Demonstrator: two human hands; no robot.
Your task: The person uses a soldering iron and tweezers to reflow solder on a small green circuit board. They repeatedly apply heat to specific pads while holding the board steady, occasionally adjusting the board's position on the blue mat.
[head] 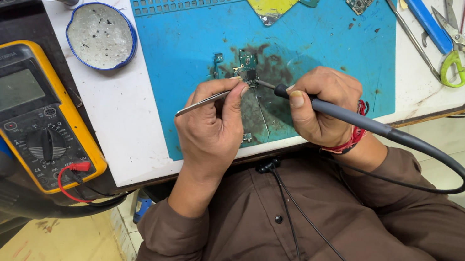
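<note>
Head view: soldering on a small circuit board (247,67) sitting on the blue repair mat (192,48).

The left hand (210,128) was pinched shut on metal tweezers (202,102), tips down at the board, while the right hand (320,105) was wrapped around a soldering iron (331,110) with its tip touching the same spot. The board lay mid-mat in a dark flux stain. Best bet there seemed to be bracing both wrists on the mat, keeping the tweezers steady and the iron's contact brief. A yellow multimeter (29,115) sat well off to the left.
</note>
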